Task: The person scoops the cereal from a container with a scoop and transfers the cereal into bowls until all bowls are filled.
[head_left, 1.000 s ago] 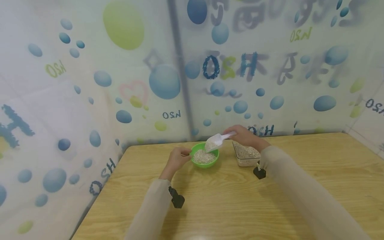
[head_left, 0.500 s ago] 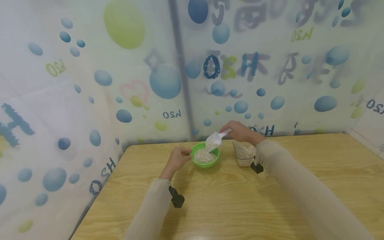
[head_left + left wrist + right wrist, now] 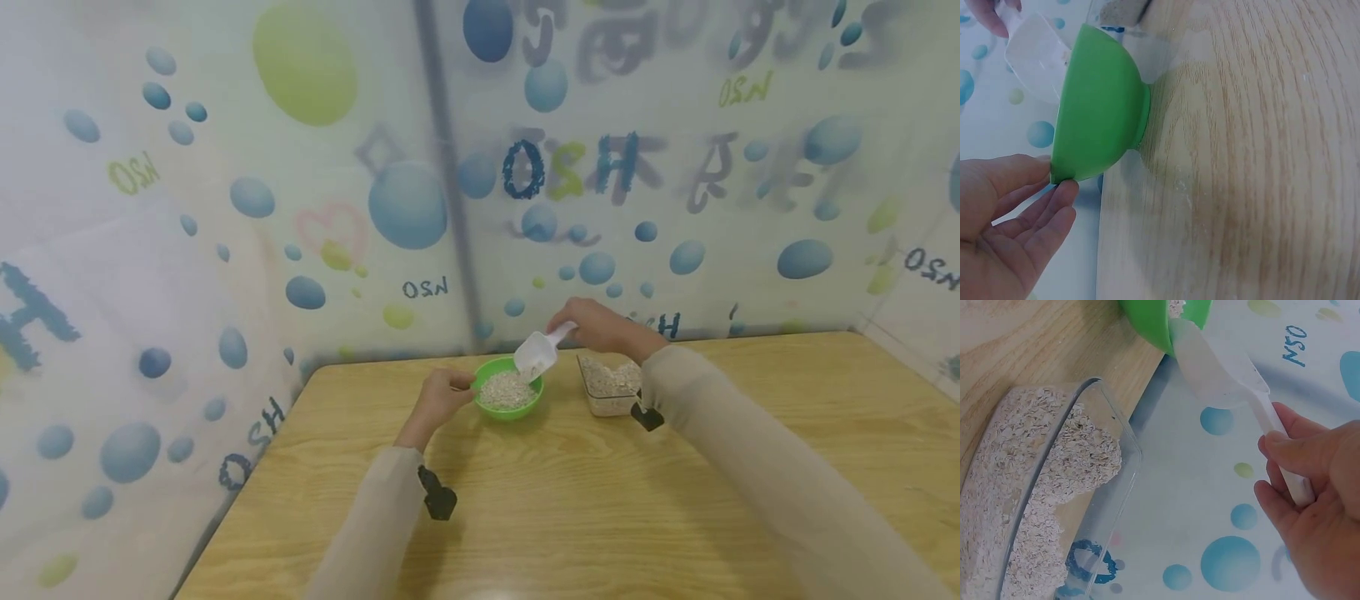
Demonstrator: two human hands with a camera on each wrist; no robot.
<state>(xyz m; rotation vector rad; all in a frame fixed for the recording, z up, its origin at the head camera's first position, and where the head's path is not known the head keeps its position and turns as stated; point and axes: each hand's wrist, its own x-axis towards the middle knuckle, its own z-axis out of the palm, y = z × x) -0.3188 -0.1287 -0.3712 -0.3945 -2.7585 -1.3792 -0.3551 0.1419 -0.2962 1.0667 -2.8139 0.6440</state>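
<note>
My right hand (image 3: 1316,481) grips the handle of a white plastic scoop (image 3: 1219,375). In the head view the scoop (image 3: 536,357) is tipped down over the right rim of a green bowl (image 3: 508,413), with a few flakes left in it. Oat flakes (image 3: 507,390) fill much of the bowl. At the bowl's left side, my left hand (image 3: 441,397) pinches the rim between thumb and fingers, as the left wrist view shows with the hand (image 3: 1016,219) at the edge of the bowl (image 3: 1100,106). The bowl stands upright on its foot.
A clear rectangular container (image 3: 1132,456) of oat flakes (image 3: 1035,481) stands on the wooden table (image 3: 540,500), right of the bowl and partly behind my right wrist. A patterned curtain (image 3: 375,208) hangs close behind the table's back edge.
The scoop has tipped further down and most of its flakes have slid into the bowl. My right hand has risen slightly and shifted left. The left hand holds its place at the rim.
</note>
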